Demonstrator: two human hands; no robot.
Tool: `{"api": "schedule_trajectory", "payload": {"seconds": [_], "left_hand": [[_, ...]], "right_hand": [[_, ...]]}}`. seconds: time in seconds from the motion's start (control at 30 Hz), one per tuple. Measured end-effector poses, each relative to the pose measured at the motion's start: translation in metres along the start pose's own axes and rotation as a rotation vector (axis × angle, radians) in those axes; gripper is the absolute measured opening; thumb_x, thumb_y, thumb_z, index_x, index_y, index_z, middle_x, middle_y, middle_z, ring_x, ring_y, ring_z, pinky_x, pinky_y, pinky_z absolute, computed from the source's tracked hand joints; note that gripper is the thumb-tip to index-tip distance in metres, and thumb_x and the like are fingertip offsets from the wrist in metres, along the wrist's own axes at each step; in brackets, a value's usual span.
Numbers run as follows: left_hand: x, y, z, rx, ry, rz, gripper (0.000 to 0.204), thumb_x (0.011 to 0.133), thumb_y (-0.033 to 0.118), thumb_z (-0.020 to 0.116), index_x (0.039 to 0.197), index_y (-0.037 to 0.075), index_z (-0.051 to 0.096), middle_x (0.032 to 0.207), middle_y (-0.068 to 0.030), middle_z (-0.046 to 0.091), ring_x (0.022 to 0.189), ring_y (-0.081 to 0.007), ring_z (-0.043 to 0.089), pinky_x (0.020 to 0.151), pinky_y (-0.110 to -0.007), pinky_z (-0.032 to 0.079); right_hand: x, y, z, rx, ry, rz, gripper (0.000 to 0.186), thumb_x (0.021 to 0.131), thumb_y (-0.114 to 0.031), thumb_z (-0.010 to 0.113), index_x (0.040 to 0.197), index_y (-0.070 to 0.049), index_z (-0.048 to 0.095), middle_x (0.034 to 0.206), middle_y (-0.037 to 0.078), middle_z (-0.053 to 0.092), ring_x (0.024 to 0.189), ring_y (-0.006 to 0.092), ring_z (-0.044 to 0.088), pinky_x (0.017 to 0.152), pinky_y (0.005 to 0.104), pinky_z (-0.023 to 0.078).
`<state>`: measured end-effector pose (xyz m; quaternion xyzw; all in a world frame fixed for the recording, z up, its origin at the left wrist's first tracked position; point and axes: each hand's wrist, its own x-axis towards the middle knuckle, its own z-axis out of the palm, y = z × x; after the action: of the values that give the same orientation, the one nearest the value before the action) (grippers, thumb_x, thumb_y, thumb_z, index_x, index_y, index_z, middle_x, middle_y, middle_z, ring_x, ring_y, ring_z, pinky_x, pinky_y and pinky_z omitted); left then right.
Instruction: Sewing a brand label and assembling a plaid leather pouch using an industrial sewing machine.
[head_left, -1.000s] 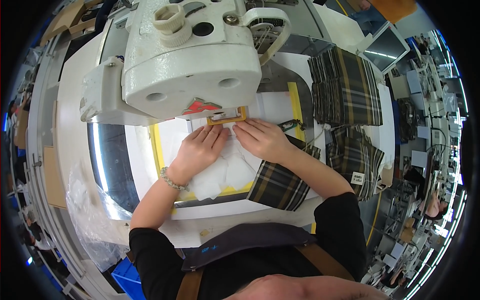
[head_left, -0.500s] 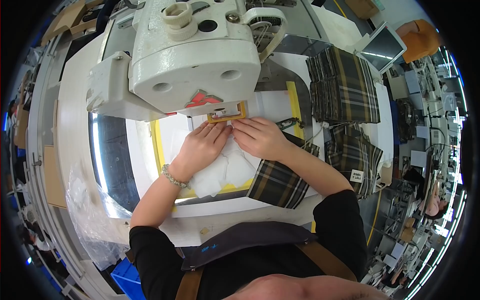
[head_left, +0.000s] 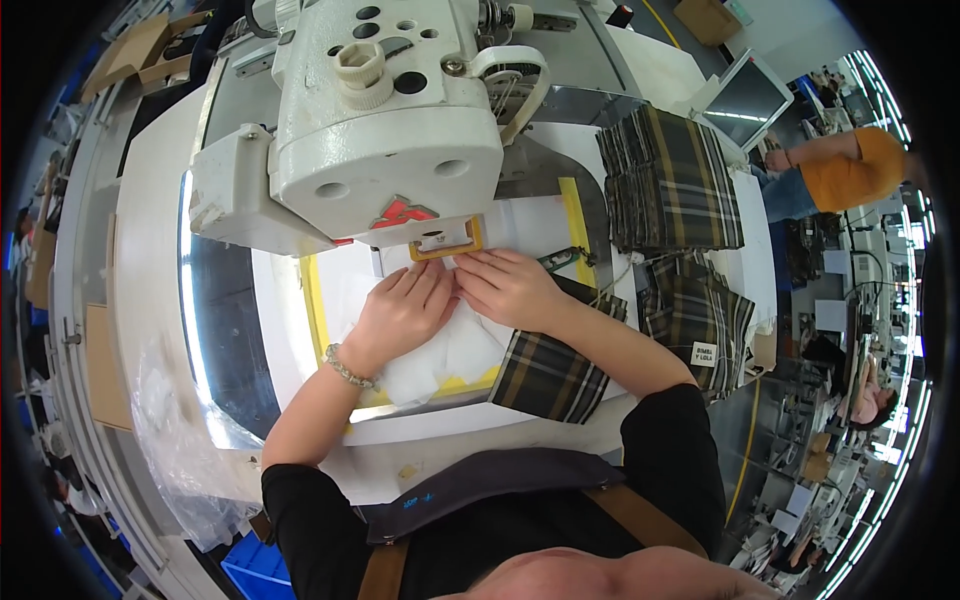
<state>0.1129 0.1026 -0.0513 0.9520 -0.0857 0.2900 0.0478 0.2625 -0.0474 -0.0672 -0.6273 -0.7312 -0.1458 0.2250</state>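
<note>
A white sewing machine (head_left: 385, 150) stands over a white work sheet edged in yellow tape (head_left: 572, 215). At its yellow presser frame (head_left: 445, 253), my left hand (head_left: 405, 305) and my right hand (head_left: 505, 290) lie close side by side, fingers extended and fingertips pressing on crumpled white material (head_left: 440, 365). Both hands are open, palms down, with their fingertips just below the frame. A green-handled tool (head_left: 560, 260) lies right of my right hand, and a folded plaid fabric piece (head_left: 540, 380) lies under that forearm.
Plaid pieces form a tall stack (head_left: 680, 180) and a looser pile (head_left: 690, 310) at the right. A monitor (head_left: 748, 98) stands behind. A worker in orange (head_left: 840, 175) is at the far right. A clear plastic bag (head_left: 175, 450) hangs at left, above a blue crate (head_left: 260, 570).
The view has shifted slightly, showing more of the machine's top. The orange-clad worker has moved down into view at the right. My hands remain at the frame, barely moved.
</note>
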Motion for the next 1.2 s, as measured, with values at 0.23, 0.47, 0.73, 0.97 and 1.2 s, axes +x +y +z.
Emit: {"api": "schedule_trajectory", "payload": {"seconds": [0.23, 0.47, 0.73, 0.97, 1.2], "left_hand": [[-0.002, 0.000, 0.003, 0.009, -0.032, -0.020, 0.018, 0.077, 0.015, 0.069, 0.086, 0.001, 0.064, 0.095, -0.0152, 0.069, 0.087, -0.0247, 0.069, 0.074, -0.031, 0.056], [-0.002, -0.001, 0.003, 0.018, -0.033, -0.029, 0.018, 0.078, 0.015, 0.067, 0.088, 0.000, 0.063, 0.095, -0.0137, 0.067, 0.085, -0.0232, 0.068, 0.073, -0.031, 0.055], [-0.007, -0.001, 0.004, -0.002, -0.109, -0.080, 0.025, 0.077, 0.015, 0.071, 0.097, 0.002, 0.064, 0.103, -0.0124, 0.067, 0.090, -0.0250, 0.068, 0.082, -0.034, 0.055], [-0.007, 0.004, 0.002, -0.071, -0.164, -0.131, 0.040, 0.079, 0.022, 0.070, 0.111, -0.001, 0.062, 0.108, -0.0146, 0.066, 0.095, -0.0288, 0.067, 0.086, -0.038, 0.053], [-0.012, 0.003, 0.002, -0.019, -0.316, -0.224, 0.066, 0.085, 0.047, 0.060, 0.131, 0.000, 0.051, 0.131, -0.0188, 0.051, 0.127, -0.0357, 0.044, 0.108, -0.052, 0.031]], "right_hand": [[0.000, 0.001, -0.003, -0.013, 0.071, -0.069, 0.018, 0.073, -0.013, 0.069, 0.087, -0.003, 0.067, 0.099, 0.010, 0.069, 0.095, 0.0209, 0.067, 0.084, 0.0313, 0.051], [0.002, 0.003, -0.004, 0.008, 0.066, -0.058, 0.018, 0.072, -0.012, 0.068, 0.088, -0.003, 0.067, 0.099, 0.009, 0.069, 0.096, 0.0206, 0.067, 0.083, 0.0311, 0.051], [0.001, 0.002, -0.002, 0.018, 0.056, -0.047, 0.018, 0.073, -0.012, 0.068, 0.088, -0.003, 0.067, 0.098, 0.009, 0.069, 0.096, 0.0210, 0.067, 0.083, 0.0310, 0.052], [0.003, -0.002, -0.006, 0.067, 0.014, 0.016, 0.022, 0.074, -0.010, 0.071, 0.094, -0.001, 0.069, 0.102, 0.010, 0.070, 0.098, 0.0224, 0.068, 0.083, 0.0327, 0.053], [0.002, -0.002, -0.002, 0.067, 0.056, 0.016, 0.018, 0.075, -0.012, 0.069, 0.090, -0.003, 0.066, 0.100, 0.009, 0.069, 0.096, 0.0211, 0.068, 0.082, 0.0318, 0.054]]}}
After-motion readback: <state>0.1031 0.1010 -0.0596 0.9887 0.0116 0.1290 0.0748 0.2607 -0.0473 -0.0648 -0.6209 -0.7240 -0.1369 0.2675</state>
